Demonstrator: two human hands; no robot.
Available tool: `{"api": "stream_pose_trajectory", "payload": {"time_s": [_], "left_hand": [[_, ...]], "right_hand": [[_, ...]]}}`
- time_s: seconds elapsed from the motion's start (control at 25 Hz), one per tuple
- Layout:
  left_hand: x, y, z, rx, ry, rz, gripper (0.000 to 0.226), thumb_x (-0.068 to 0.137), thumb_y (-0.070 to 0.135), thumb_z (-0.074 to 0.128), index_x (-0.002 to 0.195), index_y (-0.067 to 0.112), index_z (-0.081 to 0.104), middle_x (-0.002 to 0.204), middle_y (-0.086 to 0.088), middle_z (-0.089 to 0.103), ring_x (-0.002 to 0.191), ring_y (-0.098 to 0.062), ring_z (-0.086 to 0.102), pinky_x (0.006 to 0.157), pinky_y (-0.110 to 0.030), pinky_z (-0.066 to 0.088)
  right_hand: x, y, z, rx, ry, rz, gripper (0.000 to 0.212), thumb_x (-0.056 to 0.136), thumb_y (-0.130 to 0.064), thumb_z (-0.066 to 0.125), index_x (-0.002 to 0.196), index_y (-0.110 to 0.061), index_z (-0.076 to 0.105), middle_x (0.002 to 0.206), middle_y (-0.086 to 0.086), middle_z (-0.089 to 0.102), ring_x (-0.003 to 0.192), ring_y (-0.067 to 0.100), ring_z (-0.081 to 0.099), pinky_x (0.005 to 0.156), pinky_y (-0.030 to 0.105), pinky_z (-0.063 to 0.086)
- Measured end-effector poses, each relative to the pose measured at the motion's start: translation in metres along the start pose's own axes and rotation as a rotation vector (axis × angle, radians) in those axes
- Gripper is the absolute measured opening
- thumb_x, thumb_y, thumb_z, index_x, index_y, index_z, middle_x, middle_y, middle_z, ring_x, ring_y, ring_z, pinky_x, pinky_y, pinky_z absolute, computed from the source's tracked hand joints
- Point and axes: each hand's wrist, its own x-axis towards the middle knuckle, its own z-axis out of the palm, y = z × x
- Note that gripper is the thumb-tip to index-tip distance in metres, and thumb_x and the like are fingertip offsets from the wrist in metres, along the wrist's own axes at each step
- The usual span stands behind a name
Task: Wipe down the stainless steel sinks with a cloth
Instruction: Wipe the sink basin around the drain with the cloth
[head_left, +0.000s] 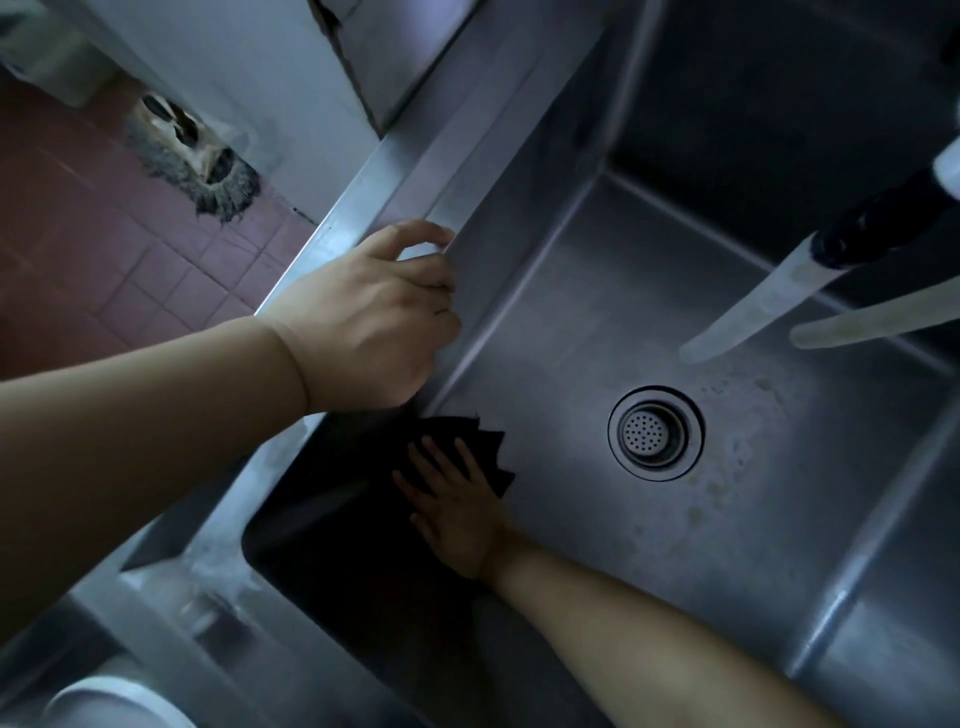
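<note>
One deep stainless steel sink fills most of the view, its floor dull and spotted with pale water marks to the right of the drain. Its left rim runs as a flat steel band from far right to near left, and beyond that rim lies a red tiled floor with a white wall behind it. A grimy, fuzzy-edged hole sits at the foot of that wall.

Two pale spouts reach in from the right over the basin, the upper one joined to a dark fitting. A second sink wall divides off another basin at the far right, mostly in shadow.

The left hand rests on the left rim, fingers curled over its inner edge and gripping it, thumb touching the steel farther along. The right hand is down inside the basin at the near left, fingers spread flat and straight, pressing a dark cloth against the sink floor where it meets the left wall. The cloth's folded corners fan out past the fingertips toward the drain; its near part merges with deep shadow, so its full outline cannot be told.

The round strainer drain lies right of the cloth, apart from it. A white rounded object shows at the near left corner.
</note>
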Motion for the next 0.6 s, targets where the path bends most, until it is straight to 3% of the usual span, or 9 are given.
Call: {"api": "stream_pose_trajectory", "payload": {"time_s": [0.16, 0.24, 0.4, 0.6], "left_hand": [[0.001, 0.000, -0.001, -0.005, 0.001, -0.009, 0.020, 0.077, 0.013, 0.043, 0.067, 0.014, 0.061, 0.071, -0.004, 0.062, 0.096, -0.026, 0.062, 0.112, -0.043, 0.030], [0.000, 0.001, 0.001, 0.001, 0.008, -0.007, 0.020, 0.077, 0.011, 0.043, 0.067, 0.015, 0.060, 0.072, -0.004, 0.062, 0.097, -0.026, 0.062, 0.112, -0.043, 0.030], [0.002, 0.001, 0.000, -0.013, -0.006, -0.023, 0.025, 0.080, 0.013, 0.038, 0.070, 0.017, 0.060, 0.076, -0.003, 0.064, 0.100, -0.024, 0.061, 0.114, -0.040, 0.026], [0.001, -0.001, 0.000, -0.004, 0.005, -0.016, 0.025, 0.083, 0.011, 0.040, 0.070, 0.016, 0.060, 0.073, -0.002, 0.062, 0.100, -0.024, 0.061, 0.114, -0.042, 0.026]], "right_hand": [[0.016, 0.046, -0.004, -0.080, 0.022, -0.268, 0.045, 0.091, -0.040, 0.042, 0.130, -0.025, 0.057, 0.132, 0.009, 0.057, 0.131, 0.030, 0.040, 0.115, 0.046, 0.011], [0.024, 0.076, -0.012, -0.104, 0.038, -0.315, 0.043, 0.091, -0.041, 0.044, 0.128, -0.026, 0.059, 0.129, 0.008, 0.059, 0.128, 0.031, 0.044, 0.113, 0.049, 0.016], [0.039, 0.143, -0.039, -0.121, 0.166, -0.144, 0.048, 0.089, -0.041, 0.048, 0.133, -0.023, 0.054, 0.135, 0.013, 0.053, 0.130, 0.034, 0.040, 0.111, 0.051, 0.019], [0.052, 0.226, -0.084, -0.184, 0.148, 0.144, 0.054, 0.095, -0.044, 0.032, 0.145, -0.024, 0.037, 0.150, 0.013, 0.036, 0.141, 0.032, 0.026, 0.115, 0.045, 0.013]]}}
